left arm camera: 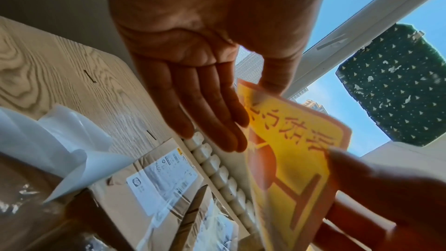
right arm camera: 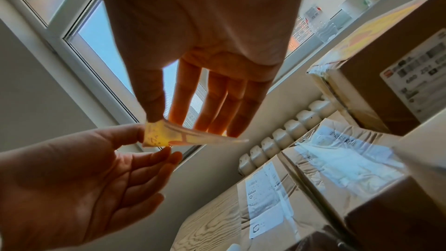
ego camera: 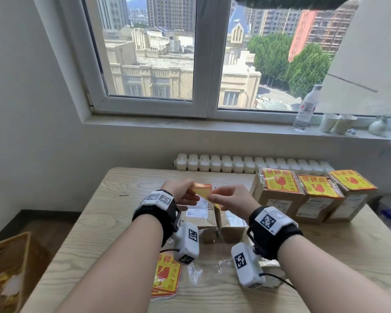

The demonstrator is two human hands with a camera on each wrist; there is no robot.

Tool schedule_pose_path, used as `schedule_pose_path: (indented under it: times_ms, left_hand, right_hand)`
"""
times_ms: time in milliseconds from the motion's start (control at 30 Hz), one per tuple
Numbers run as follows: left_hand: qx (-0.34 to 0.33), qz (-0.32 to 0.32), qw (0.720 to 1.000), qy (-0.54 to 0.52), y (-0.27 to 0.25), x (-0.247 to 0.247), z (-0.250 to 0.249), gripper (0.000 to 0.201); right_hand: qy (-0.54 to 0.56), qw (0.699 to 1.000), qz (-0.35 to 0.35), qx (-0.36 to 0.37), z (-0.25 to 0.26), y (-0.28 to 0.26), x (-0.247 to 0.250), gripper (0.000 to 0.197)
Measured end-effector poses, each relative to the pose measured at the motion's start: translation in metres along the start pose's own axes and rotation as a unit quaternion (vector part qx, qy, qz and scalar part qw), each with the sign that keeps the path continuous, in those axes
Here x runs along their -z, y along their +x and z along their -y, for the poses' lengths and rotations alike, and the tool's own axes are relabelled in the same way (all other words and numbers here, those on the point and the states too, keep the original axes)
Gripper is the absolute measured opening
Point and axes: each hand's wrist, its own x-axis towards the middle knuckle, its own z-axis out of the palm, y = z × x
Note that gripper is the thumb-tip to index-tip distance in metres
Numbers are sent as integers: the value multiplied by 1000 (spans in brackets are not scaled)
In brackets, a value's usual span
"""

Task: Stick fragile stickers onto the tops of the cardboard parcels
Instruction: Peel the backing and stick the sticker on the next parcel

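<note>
A yellow-and-red fragile sticker point(ego camera: 202, 191) hangs above the table, bent between both hands. My left hand point(ego camera: 190, 188) pinches its left end with the thumb, and my right hand point(ego camera: 215, 196) pinches its right end. In the left wrist view the sticker point(left arm camera: 289, 159) shows its printed face, with the other fingers of the left hand point(left arm camera: 251, 106) straight. In the right wrist view the right hand point(right arm camera: 164, 119) nips the curled sticker point(right arm camera: 169, 135) between thumb and forefinger. Two bare cardboard parcels point(ego camera: 201, 219) point(ego camera: 231, 223) lie side by side under the hands.
Three parcels point(ego camera: 278, 193) point(ego camera: 318, 198) point(ego camera: 352, 193) with stickers on top stand in a row at the right. A stack of stickers point(ego camera: 166, 276) and a clear plastic bag point(ego camera: 209, 269) lie near the table's front edge. A radiator point(ego camera: 246, 163) runs behind the table point(ego camera: 113, 222).
</note>
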Motion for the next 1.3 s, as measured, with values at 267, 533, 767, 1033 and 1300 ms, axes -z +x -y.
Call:
schedule_pose_path:
  times_ms: [267,533,767,1033,1300]
  left_hand:
    - [-46,34,998,26,-16,-29,-9,17]
    - [-39,148,986,68,-28,-75,-10,31]
    - [-20,105,992,73,-32,-113,-2,25]
    - [12,44,989,139,-38,-136,12,11]
    - [21,19,997,74,-33,-155,38,25]
  right_hand:
    - [-33,999,-20,15,-10,-23,42,30]
    - [-30,993,-92,-61,-40,-41,91,15]
    - [-25,989,-123,-81,-67,-56,120,16]
    - [-60,988,-84,-117,-96,-66,137,18]
    - [-75,987,-42,-139,-115,-76,134,15]
